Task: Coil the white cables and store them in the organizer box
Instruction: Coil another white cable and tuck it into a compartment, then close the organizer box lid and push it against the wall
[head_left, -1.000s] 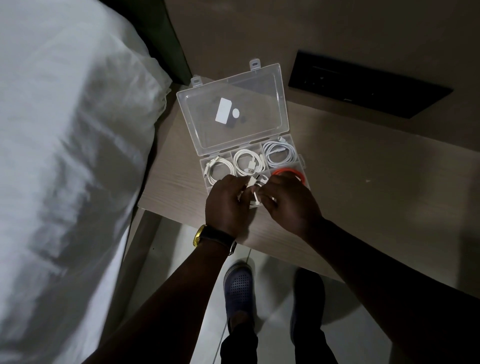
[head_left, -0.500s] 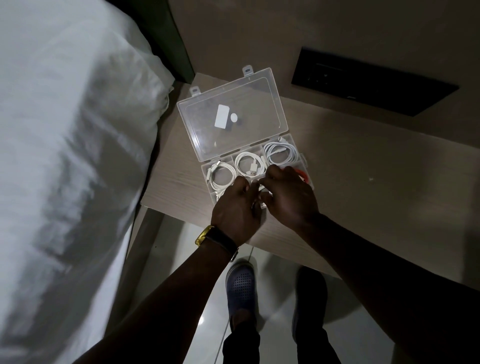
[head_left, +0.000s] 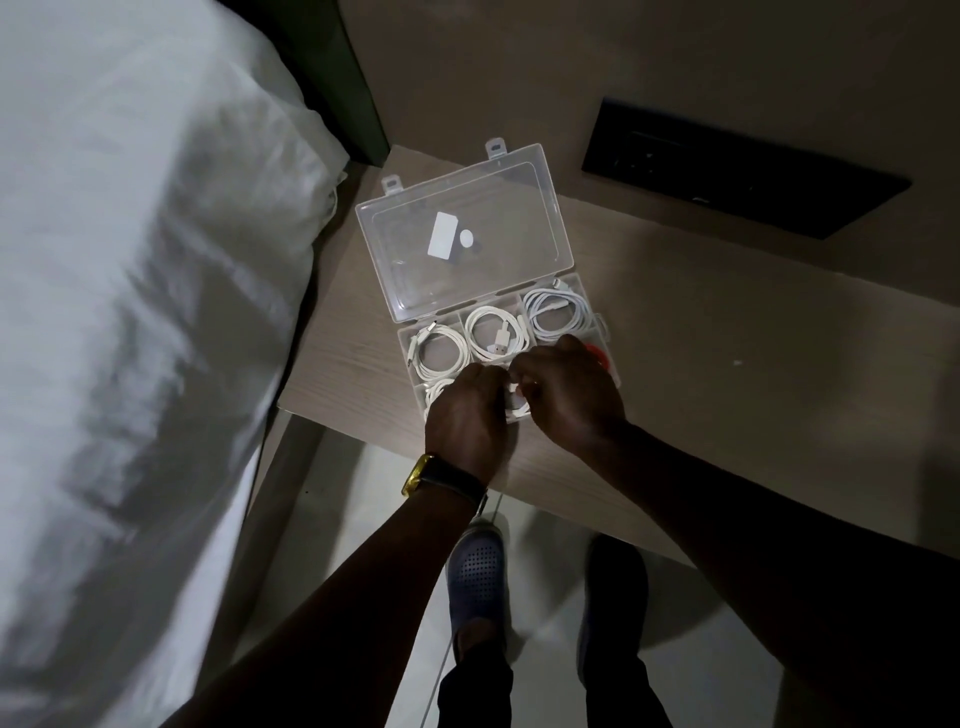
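The coiled white cable (head_left: 514, 405) sat pinched between your left hand (head_left: 467, 421) and right hand (head_left: 566, 395), pressed into the clear plastic organizer box's (head_left: 597, 332) front-middle compartment so it wouldn't spring loose.

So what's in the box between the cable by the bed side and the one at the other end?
In the head view, another coiled white cable fills the middle compartment of the organizer box, its plug lying across the coil.
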